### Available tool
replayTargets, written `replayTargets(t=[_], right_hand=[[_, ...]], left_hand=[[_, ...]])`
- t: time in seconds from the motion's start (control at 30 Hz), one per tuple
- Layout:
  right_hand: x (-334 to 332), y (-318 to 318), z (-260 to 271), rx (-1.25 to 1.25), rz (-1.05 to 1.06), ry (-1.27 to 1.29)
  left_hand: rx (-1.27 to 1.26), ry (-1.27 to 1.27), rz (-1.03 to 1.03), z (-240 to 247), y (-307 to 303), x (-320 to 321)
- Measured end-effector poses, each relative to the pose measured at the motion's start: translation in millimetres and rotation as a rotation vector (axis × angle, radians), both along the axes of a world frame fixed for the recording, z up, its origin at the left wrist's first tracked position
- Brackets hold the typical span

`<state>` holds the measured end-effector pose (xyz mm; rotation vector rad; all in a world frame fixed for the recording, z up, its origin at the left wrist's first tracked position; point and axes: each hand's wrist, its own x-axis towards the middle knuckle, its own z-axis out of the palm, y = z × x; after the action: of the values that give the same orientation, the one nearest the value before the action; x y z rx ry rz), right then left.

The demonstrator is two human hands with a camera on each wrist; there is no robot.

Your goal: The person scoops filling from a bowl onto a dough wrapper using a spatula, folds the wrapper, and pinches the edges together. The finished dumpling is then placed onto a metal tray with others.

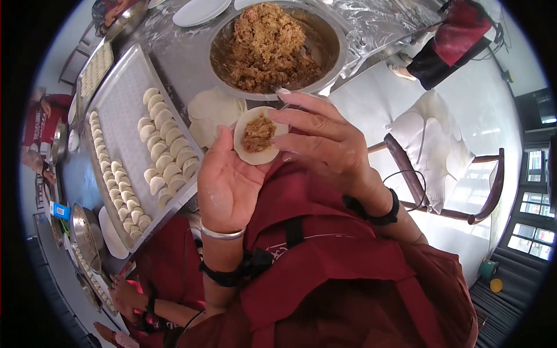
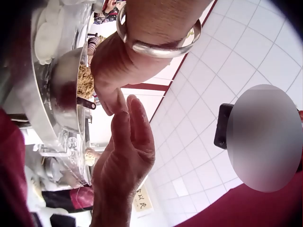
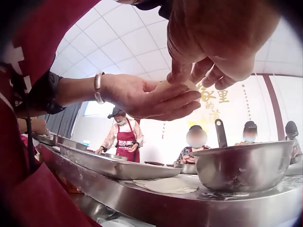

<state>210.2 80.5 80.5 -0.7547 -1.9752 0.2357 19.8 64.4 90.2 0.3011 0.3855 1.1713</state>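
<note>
A round dumpling wrapper (image 1: 244, 152) with a mound of meat filling (image 1: 258, 133) on it lies across the fingers of my left hand (image 1: 227, 188). That palm faces up, and the thumb stands at the wrapper's left edge while the fingers support it from below. From the other side my right hand (image 1: 325, 136) reaches in, its extended fingertips touching the wrapper's right edge. In the right wrist view the wrapper (image 3: 177, 86) shows as a pale strip between both hands. A metal bowl (image 1: 216, 69) of filling stands just beyond them.
A metal tray (image 1: 119, 78) holding rows of folded dumplings (image 1: 165, 145) stands at the left. Loose wrappers (image 1: 212, 113) lie between tray and bowl. White plates (image 1: 200, 10) sit at the back. A chair (image 1: 444, 185) draped with cloth stands right; other people work along the tables.
</note>
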Motion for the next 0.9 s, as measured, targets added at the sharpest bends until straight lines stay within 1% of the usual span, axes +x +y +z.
replayTargets(t=[0.13, 0.2, 0.3, 0.4, 0.5, 0.6, 0.63, 0.73, 0.8, 0.9], right_hand=[[-5, 1, 0, 0.056, 0.041, 0.008], [-4, 2, 0, 0.040, 0.046, 0.004], [-7, 5, -1, 0.024, 0.007, 0.057], [-8, 7, 3, -0.006, 0.000, 0.085], [-6, 10, 8, -0.061, 0.041, 0.116], [-2, 17, 7, -0.121, 0.092, 0.177], [-2, 19, 7, -0.137, 0.110, 0.199], [-6, 8, 8, -0.406, 0.082, 0.619], [-3, -2, 11, -0.555, 0.027, 0.747], [-3, -16, 11, -0.747, -0.008, 0.872]], left_hand=[[0.021, 0.021, -0.009, -2, -3, 5], [0.021, 0.051, 0.005, -5, -5, 6], [0.229, 0.296, -0.018, -2, -12, 16], [0.264, 0.508, -0.062, 2, -15, 21], [0.212, 0.472, -0.015, 5, -15, 27], [0.286, 0.500, 0.002, -8, -8, 25], [0.275, 0.508, 0.045, -5, -7, 28], [0.259, 0.540, 0.151, 7, -4, 39], [0.254, 0.586, 0.185, 11, -3, 41], [0.324, 0.632, 0.331, 11, -3, 48]])
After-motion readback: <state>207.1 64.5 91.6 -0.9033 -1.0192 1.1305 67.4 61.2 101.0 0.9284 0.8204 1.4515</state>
